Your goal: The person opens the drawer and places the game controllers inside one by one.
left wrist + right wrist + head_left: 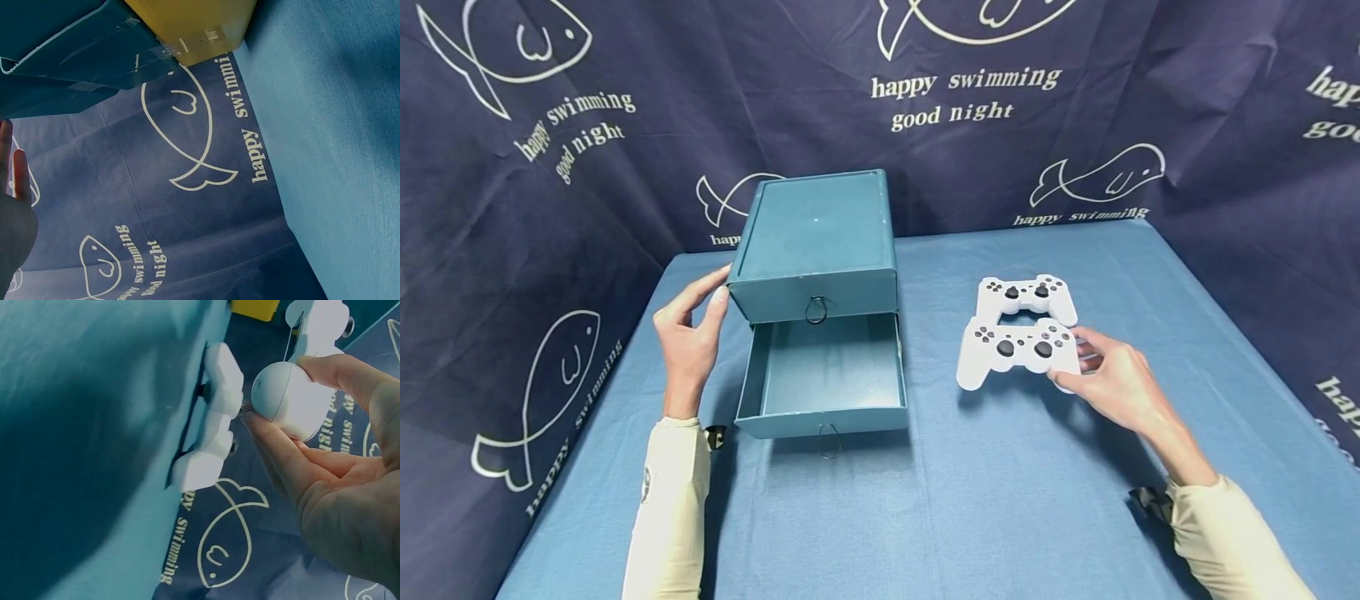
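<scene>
My right hand (1116,379) pinches the right grip of a white game controller (1022,342), thumb in front and fingers behind. In the right wrist view the held controller (294,403) is raised off the table. Just behind it lies a second white game controller (1033,293), partly hidden by the first. A teal drawer unit (820,225) stands left of centre, its lower drawer (835,367) pulled out with nothing inside. My left hand (692,333) touches the unit's left front corner, thumb and fingers fairly straight; only a few fingers show in the left wrist view.
A blue cloth covers the table (865,517). Dark blue curtains (970,167) with fish prints enclose the back and sides. Wire loop pulls hang on both drawer fronts (816,310). Something yellow (200,28) shows beneath the teal unit in the left wrist view.
</scene>
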Available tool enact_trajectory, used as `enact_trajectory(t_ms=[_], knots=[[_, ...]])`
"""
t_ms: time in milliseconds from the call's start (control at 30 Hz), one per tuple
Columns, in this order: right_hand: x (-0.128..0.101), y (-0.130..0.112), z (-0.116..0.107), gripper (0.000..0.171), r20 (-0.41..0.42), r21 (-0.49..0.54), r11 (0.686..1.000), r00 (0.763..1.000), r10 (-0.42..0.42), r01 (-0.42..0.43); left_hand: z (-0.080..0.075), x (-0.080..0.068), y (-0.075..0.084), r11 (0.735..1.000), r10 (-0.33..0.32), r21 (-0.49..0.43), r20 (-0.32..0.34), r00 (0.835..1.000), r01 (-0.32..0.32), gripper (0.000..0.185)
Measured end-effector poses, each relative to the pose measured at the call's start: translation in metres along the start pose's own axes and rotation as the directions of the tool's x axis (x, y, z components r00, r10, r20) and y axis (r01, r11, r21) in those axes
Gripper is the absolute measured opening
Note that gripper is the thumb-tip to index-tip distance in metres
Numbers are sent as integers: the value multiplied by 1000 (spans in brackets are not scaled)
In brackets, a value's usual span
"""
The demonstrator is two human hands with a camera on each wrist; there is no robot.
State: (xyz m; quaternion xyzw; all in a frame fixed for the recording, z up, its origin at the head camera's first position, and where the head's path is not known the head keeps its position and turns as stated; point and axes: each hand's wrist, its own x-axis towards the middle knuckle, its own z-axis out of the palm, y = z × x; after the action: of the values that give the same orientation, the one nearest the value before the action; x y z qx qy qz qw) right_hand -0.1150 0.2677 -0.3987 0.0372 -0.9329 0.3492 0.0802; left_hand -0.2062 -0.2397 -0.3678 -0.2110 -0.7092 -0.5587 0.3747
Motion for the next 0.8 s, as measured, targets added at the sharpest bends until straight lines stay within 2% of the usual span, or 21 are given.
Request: enact_trajectory(t_ms=[800], knots=[[-13,-48,-16,69,-34,101,994,999,-34,37,-1,0,0,1000,-6,7,1,1000,6,28]])
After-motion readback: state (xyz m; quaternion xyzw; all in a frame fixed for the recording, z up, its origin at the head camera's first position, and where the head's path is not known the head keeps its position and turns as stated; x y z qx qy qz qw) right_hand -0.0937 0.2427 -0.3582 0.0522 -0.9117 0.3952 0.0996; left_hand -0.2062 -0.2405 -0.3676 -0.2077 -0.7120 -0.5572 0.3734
